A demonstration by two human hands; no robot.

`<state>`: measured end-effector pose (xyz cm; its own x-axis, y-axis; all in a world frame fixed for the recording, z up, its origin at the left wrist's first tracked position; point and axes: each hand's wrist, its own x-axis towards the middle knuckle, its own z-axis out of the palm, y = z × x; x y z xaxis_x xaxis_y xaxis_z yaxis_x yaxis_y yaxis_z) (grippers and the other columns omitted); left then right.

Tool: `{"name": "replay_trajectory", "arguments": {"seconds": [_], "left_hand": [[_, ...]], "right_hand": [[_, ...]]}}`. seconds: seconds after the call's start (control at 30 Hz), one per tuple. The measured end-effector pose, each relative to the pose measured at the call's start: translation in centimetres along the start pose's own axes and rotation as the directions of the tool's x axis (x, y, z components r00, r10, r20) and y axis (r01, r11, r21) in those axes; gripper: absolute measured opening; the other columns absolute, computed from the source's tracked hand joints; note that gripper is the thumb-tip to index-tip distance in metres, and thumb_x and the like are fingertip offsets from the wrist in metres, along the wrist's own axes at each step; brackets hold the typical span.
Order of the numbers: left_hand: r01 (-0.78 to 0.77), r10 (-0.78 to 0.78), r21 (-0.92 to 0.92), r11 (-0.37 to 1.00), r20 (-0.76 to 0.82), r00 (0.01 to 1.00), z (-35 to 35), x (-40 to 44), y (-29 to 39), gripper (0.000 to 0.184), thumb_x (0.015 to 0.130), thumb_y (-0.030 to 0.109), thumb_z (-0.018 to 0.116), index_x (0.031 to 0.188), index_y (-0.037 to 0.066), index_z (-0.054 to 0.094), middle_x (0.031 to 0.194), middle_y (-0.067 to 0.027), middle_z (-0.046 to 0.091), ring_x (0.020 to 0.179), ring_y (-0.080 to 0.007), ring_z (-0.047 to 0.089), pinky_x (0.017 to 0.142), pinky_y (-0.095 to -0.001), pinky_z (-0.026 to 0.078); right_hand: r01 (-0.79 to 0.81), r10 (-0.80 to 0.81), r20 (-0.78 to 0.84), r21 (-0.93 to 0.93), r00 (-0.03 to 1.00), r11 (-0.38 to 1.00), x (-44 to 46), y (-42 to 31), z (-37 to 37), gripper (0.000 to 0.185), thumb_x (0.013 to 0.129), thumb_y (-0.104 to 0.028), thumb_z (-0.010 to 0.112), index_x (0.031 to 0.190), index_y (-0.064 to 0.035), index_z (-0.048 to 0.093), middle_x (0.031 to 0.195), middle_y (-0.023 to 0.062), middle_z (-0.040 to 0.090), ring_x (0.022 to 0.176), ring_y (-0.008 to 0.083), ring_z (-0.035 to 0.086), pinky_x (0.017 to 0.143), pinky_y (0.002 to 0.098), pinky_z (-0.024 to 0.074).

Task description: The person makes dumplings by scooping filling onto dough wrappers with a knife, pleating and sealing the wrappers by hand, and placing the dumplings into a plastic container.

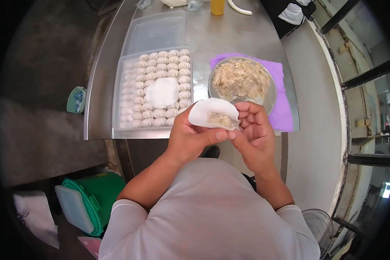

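A round white dumpling wrapper [202, 112] with a lump of pale filling [220, 119] on it is held up in front of me. My left hand [190, 136] supports it from below and the left, thumb along the near edge. On the right side, my right hand [253, 130] pinches the near right edge between thumb and fingers. Just beyond stands a metal bowl [271, 93] heaped with filling [242, 78]. To the left, a plastic tray [116, 104] holds rows of pleated dumplings [159, 113], with loose white wrappers [162, 92] lying on top of them.
The bowl rests on a purple cloth [283, 97] on the steel table [225, 37]. A clear plastic lid [156, 32] lies behind the tray. A yellow container [217, 7] stands at the back. Below left is a green bin [102, 195]; a wire basket [318, 227] is below right.
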<state>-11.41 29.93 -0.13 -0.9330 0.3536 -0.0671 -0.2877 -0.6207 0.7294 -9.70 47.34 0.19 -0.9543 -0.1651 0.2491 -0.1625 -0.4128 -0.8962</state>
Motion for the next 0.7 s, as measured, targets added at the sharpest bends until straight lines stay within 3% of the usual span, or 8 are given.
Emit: {"name": "replay_trajectory", "arguments": {"seconds": [0.07, 0.1, 0.17, 0.2, 0.27, 0.4, 0.63, 0.7], "left_hand": [[-0.155, 0.135, 0.255, 0.955, 0.094, 0.986, -0.7, -0.6, 0.7, 0.051, 0.079, 0.003, 0.086, 0.124, 0.000, 0.063, 0.109, -0.0047, 0.068, 0.103, -0.0157, 0.066, 0.091, -0.0323, 0.055], [-0.157, 0.135, 0.250, 0.955, 0.102, 0.986, -0.8, -0.8, 1.2, 0.051, 0.079, 0.003, 0.086, 0.124, 0.000, 0.063, 0.109, -0.0047, 0.068, 0.103, -0.0157, 0.066, 0.091, -0.0323, 0.055], [-0.260, 0.241, 0.433, 0.863, 0.101, 0.965, -1.0, -1.1, 2.4, 0.048, 0.078, 0.007, 0.089, 0.120, 0.002, 0.066, 0.107, -0.0039, 0.067, 0.098, -0.0146, 0.065, 0.087, -0.0304, 0.053], [-0.263, 0.242, 0.428, 0.864, 0.105, 0.965, -1.3, -1.3, 2.6, 0.048, 0.078, 0.007, 0.089, 0.120, 0.002, 0.066, 0.107, -0.0039, 0.067, 0.098, -0.0146, 0.065, 0.087, -0.0304, 0.053], [-0.461, 0.419, 0.457, 0.761, 0.196, 0.887, -2.1, -1.5, 3.1, 0.042, 0.077, 0.008, 0.089, 0.114, 0.004, 0.069, 0.107, -0.0039, 0.065, 0.097, -0.0137, 0.063, 0.086, -0.0295, 0.052], [-0.324, 0.300, 0.333, 0.885, 0.123, 0.946, -2.9, -3.1, 5.4, 0.037, 0.081, 0.004, 0.085, 0.115, 0.005, 0.071, 0.108, -0.0048, 0.062, 0.100, -0.0139, 0.060, 0.086, -0.0288, 0.052], [-0.367, 0.345, 0.281, 0.887, 0.127, 0.930, -6.2, -4.5, 6.5, 0.035, 0.082, 0.003, 0.083, 0.116, 0.005, 0.072, 0.109, -0.0061, 0.061, 0.099, -0.0145, 0.060, 0.085, -0.0280, 0.053], [-0.401, 0.354, 0.452, 0.797, 0.189, 0.916, -6.7, -5.1, 7.7, 0.037, 0.082, 0.004, 0.084, 0.116, 0.006, 0.072, 0.111, -0.0071, 0.061, 0.100, -0.0151, 0.061, 0.086, -0.0290, 0.053]], "right_hand": [[0.001, 0.000, 0.026, -0.018, 1.000, 1.000, 0.0, -0.2, 0.9, 0.057, 0.093, 0.007, 0.066, 0.143, 0.0030, 0.038, 0.128, 0.0118, 0.052, 0.117, 0.0170, 0.055, 0.101, 0.0314, 0.0466], [-0.001, 0.003, 0.055, -0.030, 0.998, 1.000, 0.1, -0.3, 1.4, 0.059, 0.092, 0.008, 0.066, 0.143, 0.0025, 0.037, 0.130, 0.0125, 0.052, 0.118, 0.0174, 0.055, 0.102, 0.0318, 0.0467], [-0.006, 0.006, 0.051, -0.003, 0.999, 1.000, 0.4, -0.7, 2.9, 0.060, 0.092, 0.008, 0.067, 0.143, 0.0024, 0.038, 0.130, 0.0129, 0.053, 0.118, 0.0171, 0.055, 0.101, 0.0317, 0.0476], [-0.014, 0.013, 0.048, 0.030, 0.999, 0.999, 0.5, -0.8, 3.6, 0.060, 0.091, 0.008, 0.068, 0.143, 0.0024, 0.038, 0.129, 0.0133, 0.054, 0.118, 0.0168, 0.056, 0.100, 0.0315, 0.0486], [-0.023, 0.022, 0.015, 0.024, 1.000, 0.999, 0.5, -0.9, 4.6, 0.058, 0.091, 0.008, 0.068, 0.141, 0.0024, 0.040, 0.126, 0.0123, 0.055, 0.116, 0.0162, 0.057, 0.099, 0.0311, 0.0494], [-0.032, 0.032, 0.031, -0.003, 0.999, 0.999, 1.0, 0.1, 5.8, 0.049, 0.091, 0.008, 0.069, 0.135, 0.0027, 0.048, 0.113, 0.0091, 0.060, 0.109, 0.0143, 0.059, 0.093, 0.0293, 0.0519], [0.107, -0.100, 0.045, -0.212, 0.994, 0.971, 1.3, 1.9, 9.0, 0.025, 0.090, 0.006, 0.072, 0.113, 0.0031, 0.063, 0.101, 0.0067, 0.061, 0.092, 0.0114, 0.062, 0.080, 0.0255, 0.0532], [-0.069, 0.073, -0.088, 0.050, 0.993, 0.996, 1.7, 1.1, 11.0, 0.017, 0.089, 0.004, 0.074, 0.105, 0.0024, 0.067, 0.101, 0.0069, 0.061, 0.087, 0.0106, 0.059, 0.077, 0.0244, 0.0490]]}}
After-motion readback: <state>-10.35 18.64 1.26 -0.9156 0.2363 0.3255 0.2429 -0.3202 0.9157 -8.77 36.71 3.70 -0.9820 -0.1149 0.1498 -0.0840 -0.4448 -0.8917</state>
